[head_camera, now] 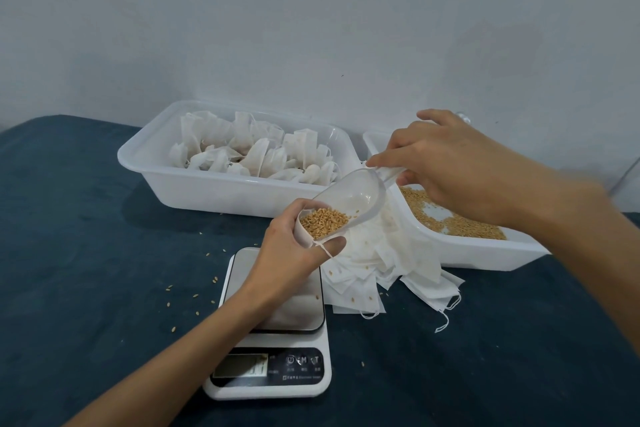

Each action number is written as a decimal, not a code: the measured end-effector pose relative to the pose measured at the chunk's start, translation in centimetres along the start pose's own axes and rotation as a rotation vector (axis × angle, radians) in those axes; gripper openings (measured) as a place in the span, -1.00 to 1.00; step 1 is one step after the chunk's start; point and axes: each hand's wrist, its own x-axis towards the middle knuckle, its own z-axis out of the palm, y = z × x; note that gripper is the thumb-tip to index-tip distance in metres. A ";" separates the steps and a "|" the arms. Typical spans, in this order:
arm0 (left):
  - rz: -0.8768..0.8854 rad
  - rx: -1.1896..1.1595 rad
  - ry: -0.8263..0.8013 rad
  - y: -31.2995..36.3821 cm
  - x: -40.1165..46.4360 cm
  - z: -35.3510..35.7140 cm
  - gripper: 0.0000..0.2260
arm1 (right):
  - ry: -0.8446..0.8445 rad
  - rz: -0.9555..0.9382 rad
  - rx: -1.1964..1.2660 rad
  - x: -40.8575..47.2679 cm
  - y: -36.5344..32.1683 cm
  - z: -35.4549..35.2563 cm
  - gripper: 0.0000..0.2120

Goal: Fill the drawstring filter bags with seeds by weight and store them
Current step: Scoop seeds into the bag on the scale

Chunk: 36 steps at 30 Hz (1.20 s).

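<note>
A clear plastic scoop [349,198] is held by its handle in the right hand [446,166], tipped so that its lip enters the mouth of a small filter bag [311,225]. The bag is pinched open between thumb and fingers of the left hand [287,253], directly above the far end of the scale [273,319]. The seeds [323,224] are seen gathered at the scoop's lip, inside the bag's mouth.

To pour well, the scoop is best tilted slowly, with its lip kept inside the opening, since stray grains already lie on the dark cloth [104,288] left of the scale. The weight is then to be checked on the platform.

Right of the scale lie the empty bags [391,270]; beyond them, the seed tray [467,246]. Behind the scale stands a tray [207,184] of filled bags [249,149].
</note>
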 end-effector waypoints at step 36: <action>-0.026 0.033 0.020 0.5 -0.1 -0.1 -0.66 | -0.026 0.009 -0.038 0.3 -0.6 -0.7 -0.49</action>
